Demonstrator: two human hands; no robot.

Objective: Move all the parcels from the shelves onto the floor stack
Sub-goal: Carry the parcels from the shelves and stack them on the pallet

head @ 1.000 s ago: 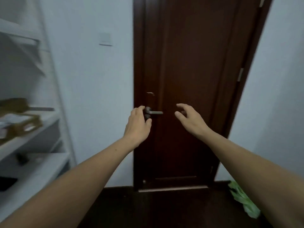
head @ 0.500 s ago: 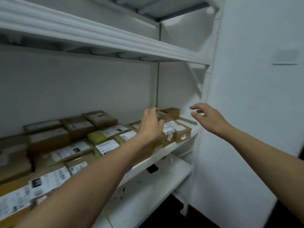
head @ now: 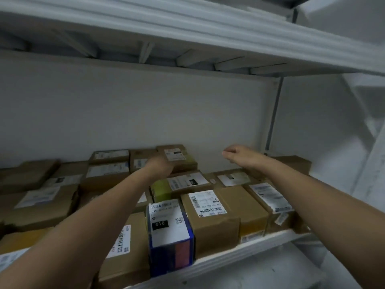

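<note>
On the middle shelf (head: 239,246), my left hand (head: 159,165) reaches the small back box (head: 177,156), grip unclear; my right hand (head: 239,156) hovers loosely curled, empty. Likely light, stiff: hold opposite sides.

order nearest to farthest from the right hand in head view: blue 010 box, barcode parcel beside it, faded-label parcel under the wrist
1. faded-label parcel, under the right hand
2. barcode parcel, front middle
3. blue 010 box, front left
</note>
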